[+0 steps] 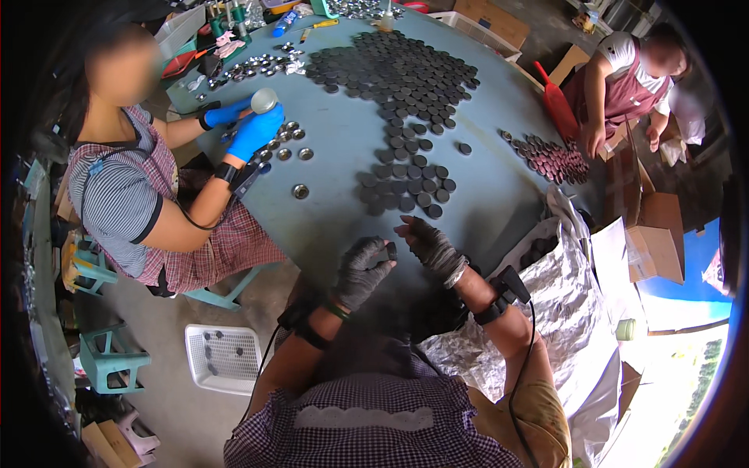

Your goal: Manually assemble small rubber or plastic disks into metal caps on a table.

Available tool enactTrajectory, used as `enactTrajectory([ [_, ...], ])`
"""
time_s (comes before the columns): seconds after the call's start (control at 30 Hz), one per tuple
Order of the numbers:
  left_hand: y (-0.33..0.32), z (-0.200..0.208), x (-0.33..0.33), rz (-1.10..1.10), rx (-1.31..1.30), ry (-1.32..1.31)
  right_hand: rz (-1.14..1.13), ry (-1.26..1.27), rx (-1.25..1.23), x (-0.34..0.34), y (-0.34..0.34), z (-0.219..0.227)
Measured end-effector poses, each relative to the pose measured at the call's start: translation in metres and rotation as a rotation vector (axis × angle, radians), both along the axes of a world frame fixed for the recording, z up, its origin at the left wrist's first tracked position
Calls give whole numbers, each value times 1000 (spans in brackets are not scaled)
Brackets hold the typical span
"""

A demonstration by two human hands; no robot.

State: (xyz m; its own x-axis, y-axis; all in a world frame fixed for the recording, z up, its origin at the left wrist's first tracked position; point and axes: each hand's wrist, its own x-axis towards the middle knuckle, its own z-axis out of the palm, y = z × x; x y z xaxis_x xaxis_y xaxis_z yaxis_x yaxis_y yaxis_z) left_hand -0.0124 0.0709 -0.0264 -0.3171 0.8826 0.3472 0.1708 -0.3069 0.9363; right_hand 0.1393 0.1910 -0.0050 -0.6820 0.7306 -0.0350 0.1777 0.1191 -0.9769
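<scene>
My left hand [361, 274], in a dark grey fingerless glove, is closed with a small black round cap [392, 251] pinched at its fingertips, just over the near edge of the table. To its right, my right hand [431, 248] wears a matching glove with a whitish cuff. Its fingers reach out toward the left, apart, and no cap shows in them. Just beyond both hands lies the near end of a large spread of black round caps [413, 187], which widens toward the far side of the blue-grey table [335, 148].
At left, a person in blue gloves [261, 131] holds a pale round piece near silvery rings [300, 191]. Another person [616, 86] stands far right, near a red dustpan [558, 105] and reddish caps [554, 160]. A silvery sack [538, 304] hangs right; a white basket [225, 378] sits left.
</scene>
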Motion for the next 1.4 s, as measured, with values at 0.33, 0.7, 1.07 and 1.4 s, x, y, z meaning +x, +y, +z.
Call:
enactTrajectory([
  [0.33,-6,-3,-22,120,-5,-86,131,-93,-220,-12,11,-7],
  [0.7,-9,-19,-66,225,-12,-60,335,-49,-45,-92,9,-3],
  [1.07,-6,-37,-101,619,24,37,185,-224,919,-228,25,2],
  [1.4,-10,-27,-92,463,71,57,235,-1040,1281,-178,75,-22],
])
